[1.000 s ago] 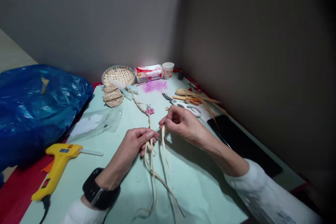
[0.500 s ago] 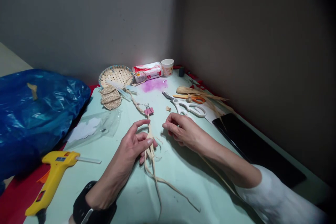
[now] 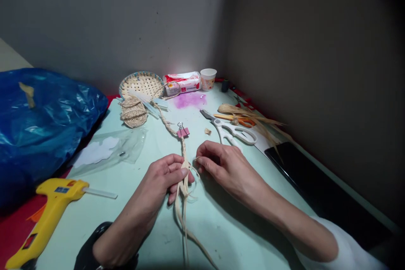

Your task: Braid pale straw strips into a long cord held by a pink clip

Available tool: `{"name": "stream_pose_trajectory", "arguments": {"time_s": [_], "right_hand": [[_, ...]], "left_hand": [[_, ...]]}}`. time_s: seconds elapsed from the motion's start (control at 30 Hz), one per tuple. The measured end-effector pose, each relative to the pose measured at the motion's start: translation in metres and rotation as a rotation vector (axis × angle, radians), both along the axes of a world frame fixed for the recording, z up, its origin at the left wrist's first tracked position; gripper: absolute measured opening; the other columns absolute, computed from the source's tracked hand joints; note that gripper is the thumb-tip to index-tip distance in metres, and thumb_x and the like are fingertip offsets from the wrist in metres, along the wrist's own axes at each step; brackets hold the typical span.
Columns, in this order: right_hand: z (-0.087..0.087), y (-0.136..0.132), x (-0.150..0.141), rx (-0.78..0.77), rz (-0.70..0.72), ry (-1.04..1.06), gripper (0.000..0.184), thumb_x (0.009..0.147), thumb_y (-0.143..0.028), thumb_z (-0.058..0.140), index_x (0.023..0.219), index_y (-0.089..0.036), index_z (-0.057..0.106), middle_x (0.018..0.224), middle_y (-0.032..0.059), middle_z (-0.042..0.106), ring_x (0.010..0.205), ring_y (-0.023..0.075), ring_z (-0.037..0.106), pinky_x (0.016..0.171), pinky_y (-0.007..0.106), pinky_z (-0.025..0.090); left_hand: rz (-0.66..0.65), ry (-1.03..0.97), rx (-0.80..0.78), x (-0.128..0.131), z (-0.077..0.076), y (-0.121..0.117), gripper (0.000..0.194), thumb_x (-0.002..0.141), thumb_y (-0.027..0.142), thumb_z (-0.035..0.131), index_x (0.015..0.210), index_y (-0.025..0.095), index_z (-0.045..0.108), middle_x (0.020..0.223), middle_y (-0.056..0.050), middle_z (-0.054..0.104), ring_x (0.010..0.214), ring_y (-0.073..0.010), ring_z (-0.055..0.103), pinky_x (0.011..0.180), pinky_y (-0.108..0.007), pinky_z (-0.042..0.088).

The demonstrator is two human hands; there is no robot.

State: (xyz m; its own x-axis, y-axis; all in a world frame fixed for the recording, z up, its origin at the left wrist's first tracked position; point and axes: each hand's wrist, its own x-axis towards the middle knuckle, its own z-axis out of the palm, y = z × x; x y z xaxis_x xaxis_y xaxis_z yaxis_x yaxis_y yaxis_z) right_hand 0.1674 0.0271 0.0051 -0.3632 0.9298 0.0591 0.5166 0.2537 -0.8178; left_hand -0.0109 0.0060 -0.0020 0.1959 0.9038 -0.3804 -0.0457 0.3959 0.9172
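Note:
A pale plant-fibre braid [image 3: 184, 147] runs toward me from beneath a pink binder clip [image 3: 183, 133], which grips it on the table. My left hand [image 3: 167, 175] pinches the braid below the clip between thumb and fingers. Loose strands [image 3: 180, 211] hang from that hold toward the near edge, some of them thin and frayed. Just right of the braid, my right hand [image 3: 221, 162] has thumb and forefinger closed on a thin fibre strand [image 3: 196, 158] that stretches toward the braid.
White scissors [image 3: 228, 128] lie beyond my right hand, beside dried husk strips [image 3: 240, 112] and a black phone-like slab [image 3: 303, 177]. At left are a yellow glue gun [image 3: 50, 211] and a blue plastic bag [image 3: 44, 130]. Farther back stand a woven basket [image 3: 142, 82], twine ball [image 3: 134, 112] and paper cup [image 3: 208, 80].
My right hand has come closer to the braid and now pinches a thin strand. My left forefinger has curled down onto the braid. The whole view has shifted slightly.

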Motion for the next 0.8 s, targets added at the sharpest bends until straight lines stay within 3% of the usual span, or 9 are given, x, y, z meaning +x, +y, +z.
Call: {"name": "stream_pose_trajectory", "arguments": {"time_s": [0.2, 0.37, 0.53, 0.67, 0.8], "right_hand": [[-0.006, -0.011, -0.016, -0.119, 0.067, 0.125, 0.014, 0.095, -0.021, 0.04, 0.089, -0.023, 0.053, 0.069, -0.0045, 0.063, 0.057, 0.0094, 0.054, 0.056, 0.021, 0.035], [-0.007, -0.01, -0.017, -0.076, 0.028, 0.057, 0.01, 0.09, -0.017, 0.047, 0.087, -0.023, 0.054, 0.067, -0.0044, 0.063, 0.06, 0.0109, 0.053, 0.058, 0.022, 0.034], [-0.006, -0.007, -0.011, -0.064, -0.007, 0.045, 0.011, 0.087, -0.013, 0.049, 0.083, -0.021, 0.056, 0.068, -0.0033, 0.064, 0.063, 0.0114, 0.054, 0.059, 0.022, 0.035], [-0.006, -0.007, -0.013, -0.048, 0.005, 0.041, 0.011, 0.087, -0.013, 0.049, 0.084, -0.021, 0.056, 0.068, -0.0037, 0.064, 0.062, 0.0112, 0.053, 0.058, 0.022, 0.035], [-0.007, -0.007, -0.013, -0.052, 0.023, 0.056, 0.008, 0.087, -0.014, 0.05, 0.084, -0.02, 0.056, 0.068, -0.0038, 0.063, 0.063, 0.0108, 0.053, 0.058, 0.022, 0.035]], "left_hand": [[0.013, -0.02, -0.011, 0.003, -0.001, 0.001, 0.024, 0.072, 0.03, 0.069, 0.086, 0.015, 0.055, 0.064, 0.0, 0.063, 0.039, -0.002, 0.033, 0.036, -0.014, 0.022], [0.058, 0.014, -0.057, 0.004, 0.002, 0.0, 0.033, 0.065, 0.033, 0.075, 0.086, 0.017, 0.056, 0.064, 0.002, 0.062, 0.038, -0.0014, 0.029, 0.035, -0.016, 0.019], [0.059, 0.057, -0.149, 0.001, 0.005, 0.003, 0.025, 0.064, 0.029, 0.072, 0.081, 0.015, 0.062, 0.063, 0.002, 0.06, 0.043, -0.004, 0.042, 0.041, -0.016, 0.028], [0.093, 0.044, -0.17, 0.003, 0.005, 0.006, 0.015, 0.066, 0.027, 0.067, 0.072, 0.015, 0.061, 0.052, 0.008, 0.044, 0.037, -0.0009, 0.024, 0.036, -0.015, 0.014], [0.11, 0.148, -0.098, 0.006, 0.003, 0.005, 0.027, 0.068, 0.04, 0.068, 0.066, 0.016, 0.056, 0.051, 0.009, 0.038, 0.037, -0.0009, 0.021, 0.035, -0.015, 0.011]]}}
